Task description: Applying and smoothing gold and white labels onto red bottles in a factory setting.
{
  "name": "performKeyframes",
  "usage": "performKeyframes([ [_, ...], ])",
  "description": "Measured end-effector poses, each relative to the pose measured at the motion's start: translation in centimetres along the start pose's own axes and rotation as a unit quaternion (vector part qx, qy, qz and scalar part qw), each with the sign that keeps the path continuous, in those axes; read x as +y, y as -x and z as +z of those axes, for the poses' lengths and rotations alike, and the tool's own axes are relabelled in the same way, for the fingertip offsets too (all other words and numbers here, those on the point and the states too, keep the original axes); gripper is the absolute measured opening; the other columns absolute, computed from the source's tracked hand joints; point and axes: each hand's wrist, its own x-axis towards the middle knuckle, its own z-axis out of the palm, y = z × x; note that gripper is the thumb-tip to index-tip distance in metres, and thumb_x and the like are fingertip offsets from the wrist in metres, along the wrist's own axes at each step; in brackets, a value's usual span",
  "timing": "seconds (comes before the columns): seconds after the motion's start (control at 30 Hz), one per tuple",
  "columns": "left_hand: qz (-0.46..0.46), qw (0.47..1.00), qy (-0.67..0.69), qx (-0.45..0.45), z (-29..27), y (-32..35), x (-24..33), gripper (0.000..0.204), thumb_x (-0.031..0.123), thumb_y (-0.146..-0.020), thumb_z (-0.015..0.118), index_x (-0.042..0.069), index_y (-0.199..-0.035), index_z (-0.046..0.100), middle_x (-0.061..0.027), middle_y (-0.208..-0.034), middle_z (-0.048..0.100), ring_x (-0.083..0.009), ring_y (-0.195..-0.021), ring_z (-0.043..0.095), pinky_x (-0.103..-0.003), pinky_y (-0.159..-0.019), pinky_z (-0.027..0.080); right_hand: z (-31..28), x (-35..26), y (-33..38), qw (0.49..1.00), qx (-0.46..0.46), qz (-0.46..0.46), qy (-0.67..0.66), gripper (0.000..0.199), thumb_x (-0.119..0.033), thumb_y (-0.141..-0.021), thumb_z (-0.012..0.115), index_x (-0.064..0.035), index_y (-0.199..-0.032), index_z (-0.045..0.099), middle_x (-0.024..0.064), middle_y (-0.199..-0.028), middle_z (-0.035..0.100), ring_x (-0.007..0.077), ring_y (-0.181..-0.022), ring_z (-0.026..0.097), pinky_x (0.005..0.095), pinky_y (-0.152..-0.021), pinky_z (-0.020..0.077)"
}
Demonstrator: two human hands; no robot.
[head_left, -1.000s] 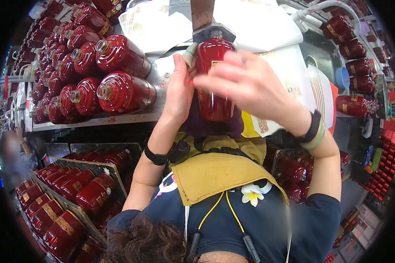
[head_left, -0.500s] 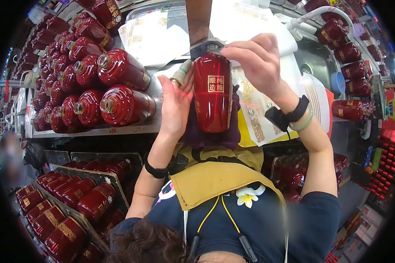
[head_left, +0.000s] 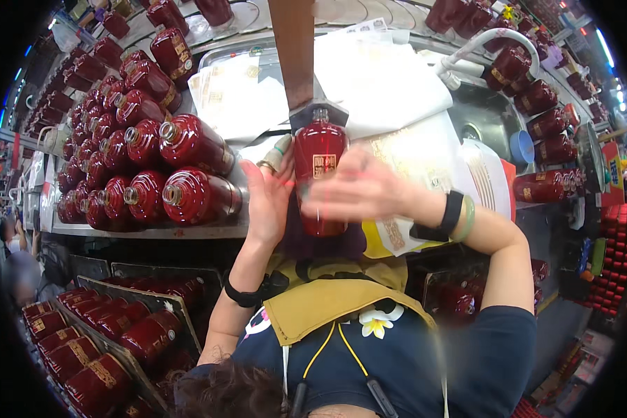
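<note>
1. The red glazed bottle (head_left: pixel 319 164) is glossy, deep red, with a small gold square label on its front.
2. It stands upright, its short neck and mouth pointing up just under the brown wooden post (head_left: pixel 294 52).
3. Its lower body is blurred and partly hidden.
4. It is lifted, to the right of the stacked red bottles (head_left: pixel 139 160) lying on their sides.

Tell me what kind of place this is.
Probably a bottle labelling or packing workshop. Dozens of identical red bottles lie stacked on the metal bench, more fill crates below, and paper sheets lie by the red bottle being handled.
</note>
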Motion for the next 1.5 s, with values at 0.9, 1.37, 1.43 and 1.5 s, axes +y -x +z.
performKeyframes([
  [0.9,0.370,0.790,-0.435,0.223,-0.4,-2.4,4.6,0.087,0.015,-0.068,0.093,-0.004,-0.141,0.051,-0.0194,-0.126,0.062,-0.0311,-0.115,0.065,-0.040,-0.102,0.051,-3.3,-3.7,-1.4,0.829,0.160,0.506,-0.175,0.020,0.004,-0.101,0.049,0.0009,-0.113,0.064,0.0108,-0.104,0.062,0.0206,-0.097,0.060,0.0294,-0.090,0.0465],
  [1.37,0.432,0.627,-0.586,0.276,0.2,-2.5,3.3,0.095,0.016,-0.079,0.084,-0.006,-0.155,0.031,-0.0221,-0.159,0.039,-0.0422,-0.151,0.030,-0.062,-0.123,0.022,-2.4,-7.9,-0.3,0.797,0.166,0.552,-0.181,0.019,0.001,-0.099,0.052,0.0009,-0.112,0.066,0.0156,-0.100,0.063,0.0300,-0.092,0.064,0.0351,-0.086,0.0489],
  [1.43,0.504,0.627,-0.544,0.241,0.9,-1.8,3.5,0.093,0.015,-0.081,0.083,-0.005,-0.155,0.032,-0.0207,-0.159,0.040,-0.0428,-0.149,0.033,-0.061,-0.122,0.022,-2.2,-8.5,0.3,0.786,0.155,0.576,-0.164,0.020,-0.006,-0.097,0.059,0.0003,-0.115,0.065,0.0174,-0.103,0.064,0.0328,-0.096,0.063,0.0377,-0.087,0.0497],
  [1.5,0.513,0.657,-0.517,0.194,1.6,0.6,2.8,0.082,0.013,-0.083,0.080,-0.004,-0.152,0.039,-0.0202,-0.152,0.049,-0.0409,-0.143,0.042,-0.054,-0.121,0.028,-1.5,-9.0,0.8,0.805,0.102,0.567,-0.143,0.031,-0.016,-0.094,0.068,-0.0010,-0.120,0.064,0.0192,-0.107,0.062,0.0356,-0.101,0.062,0.0413,-0.089,0.0504],
])
